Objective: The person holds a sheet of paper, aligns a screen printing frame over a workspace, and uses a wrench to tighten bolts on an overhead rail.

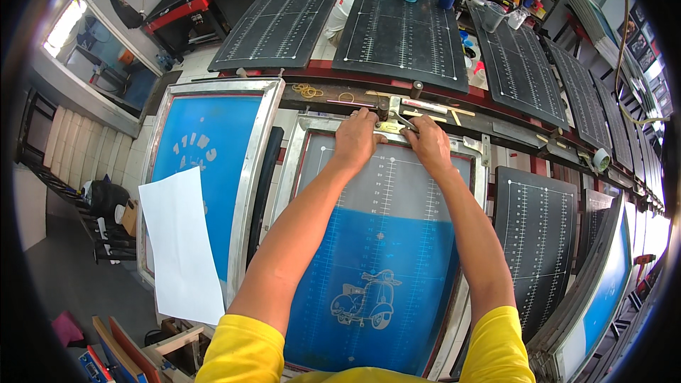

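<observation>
Curling at a clamp [387,127], hands [357,138] half-closed, grip unclear, screen frame [481,174] pointing lengthwise away

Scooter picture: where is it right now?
In the head view, the scooter picture sits low, just right of centre, on the blue part of the framed screen, nearer the person than the left hand and right hand.
</observation>
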Demonstrator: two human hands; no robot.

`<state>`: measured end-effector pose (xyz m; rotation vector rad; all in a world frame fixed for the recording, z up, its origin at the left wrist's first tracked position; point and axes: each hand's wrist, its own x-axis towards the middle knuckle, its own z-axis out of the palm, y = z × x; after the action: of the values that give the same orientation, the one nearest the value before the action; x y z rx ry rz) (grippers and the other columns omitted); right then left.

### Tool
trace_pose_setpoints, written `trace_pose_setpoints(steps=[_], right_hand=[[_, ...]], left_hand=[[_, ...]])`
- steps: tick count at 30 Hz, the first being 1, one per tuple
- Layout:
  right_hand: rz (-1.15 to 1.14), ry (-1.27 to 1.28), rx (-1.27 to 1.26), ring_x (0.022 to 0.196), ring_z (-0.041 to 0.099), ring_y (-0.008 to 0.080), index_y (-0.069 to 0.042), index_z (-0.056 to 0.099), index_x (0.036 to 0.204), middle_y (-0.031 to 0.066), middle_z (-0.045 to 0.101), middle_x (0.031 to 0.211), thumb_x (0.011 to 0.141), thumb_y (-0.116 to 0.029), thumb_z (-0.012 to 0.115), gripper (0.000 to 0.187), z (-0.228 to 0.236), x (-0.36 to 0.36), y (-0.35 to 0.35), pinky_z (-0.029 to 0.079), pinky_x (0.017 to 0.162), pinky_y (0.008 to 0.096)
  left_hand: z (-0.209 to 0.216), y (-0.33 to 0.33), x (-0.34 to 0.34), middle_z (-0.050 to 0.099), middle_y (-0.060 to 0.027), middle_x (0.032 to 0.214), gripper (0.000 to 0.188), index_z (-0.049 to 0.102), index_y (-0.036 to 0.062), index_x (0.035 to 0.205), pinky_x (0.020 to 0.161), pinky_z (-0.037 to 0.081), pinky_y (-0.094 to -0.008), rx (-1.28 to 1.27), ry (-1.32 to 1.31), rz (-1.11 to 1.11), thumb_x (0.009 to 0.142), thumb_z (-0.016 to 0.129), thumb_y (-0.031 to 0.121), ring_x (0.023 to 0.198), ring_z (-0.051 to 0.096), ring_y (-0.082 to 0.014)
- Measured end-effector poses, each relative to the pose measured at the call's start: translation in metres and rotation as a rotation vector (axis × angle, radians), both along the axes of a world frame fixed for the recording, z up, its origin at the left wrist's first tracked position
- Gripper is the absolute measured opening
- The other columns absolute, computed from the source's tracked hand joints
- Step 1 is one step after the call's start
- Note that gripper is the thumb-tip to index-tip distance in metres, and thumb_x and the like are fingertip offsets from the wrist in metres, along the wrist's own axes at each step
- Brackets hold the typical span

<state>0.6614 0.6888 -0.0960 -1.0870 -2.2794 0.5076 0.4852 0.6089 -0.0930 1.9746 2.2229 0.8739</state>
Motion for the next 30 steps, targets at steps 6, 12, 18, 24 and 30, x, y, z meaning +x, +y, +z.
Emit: trace_pose_setpoints(steps=[6, 12, 18, 24, 30], right_hand=[[0.007, 0.057, -0.074, 0.088, 0.065, 0.0331, -0.004, 0.067, 0.102, 0.0107, 0.066, 0.100, 0.085, -0.019, 0.071, 0.023, 0.003, 0.001, -0.006, 0.051, 0.075, 0.0433], [-0.003, 0.112, -0.113, 0.085, 0.066, 0.0313, -0.004, 0.067, 0.103, 0.0119, 0.067, 0.097, 0.084, -0.018, 0.070, 0.024, -0.006, 0.006, 0.003, 0.051, 0.075, 0.0419], [-0.038, -0.014, -0.174, 0.080, 0.065, 0.0299, -0.005, 0.067, 0.101, 0.0111, 0.068, 0.093, 0.083, -0.023, 0.072, 0.026, 0.004, 0.000, 0.002, 0.050, 0.071, 0.0415], [-0.026, 0.069, -0.135, 0.077, 0.065, 0.0293, -0.006, 0.066, 0.101, 0.0108, 0.068, 0.089, 0.083, -0.026, 0.071, 0.028, -0.001, 0.002, 0.000, 0.049, 0.069, 0.0414], [-0.083, 0.000, -0.191, 0.076, 0.066, 0.0294, -0.007, 0.063, 0.099, 0.0108, 0.067, 0.082, 0.082, -0.029, 0.073, 0.029, 0.003, -0.005, -0.005, 0.049, 0.068, 0.0426]], left_hand=[[0.004, -0.002, -0.001, 0.064, -0.0104, 0.104, 0.041, 0.067, 0.0024, 0.106, 0.085, 0.050, -0.0423, -0.035, 0.025, -0.002, 0.075, 0.081, 0.026, 0.101, 0.062, -0.0312], [0.004, 0.000, 0.001, 0.065, -0.0114, 0.103, 0.041, 0.067, 0.0015, 0.105, 0.085, 0.050, -0.0419, -0.013, -0.007, -0.019, 0.075, 0.080, 0.027, 0.101, 0.062, -0.0318], [0.002, -0.001, -0.002, 0.065, -0.0117, 0.102, 0.041, 0.067, 0.0008, 0.104, 0.085, 0.050, -0.0418, -0.012, 0.019, -0.012, 0.075, 0.080, 0.027, 0.101, 0.062, -0.0317], [0.003, 0.000, 0.000, 0.065, -0.0118, 0.102, 0.041, 0.067, 0.0005, 0.104, 0.085, 0.050, -0.0419, -0.007, 0.006, -0.019, 0.075, 0.080, 0.026, 0.101, 0.062, -0.0316], [0.002, -0.002, -0.002, 0.065, -0.0114, 0.102, 0.041, 0.067, 0.0006, 0.104, 0.085, 0.050, -0.0418, -0.011, 0.022, -0.014, 0.075, 0.080, 0.026, 0.100, 0.062, -0.0313]])
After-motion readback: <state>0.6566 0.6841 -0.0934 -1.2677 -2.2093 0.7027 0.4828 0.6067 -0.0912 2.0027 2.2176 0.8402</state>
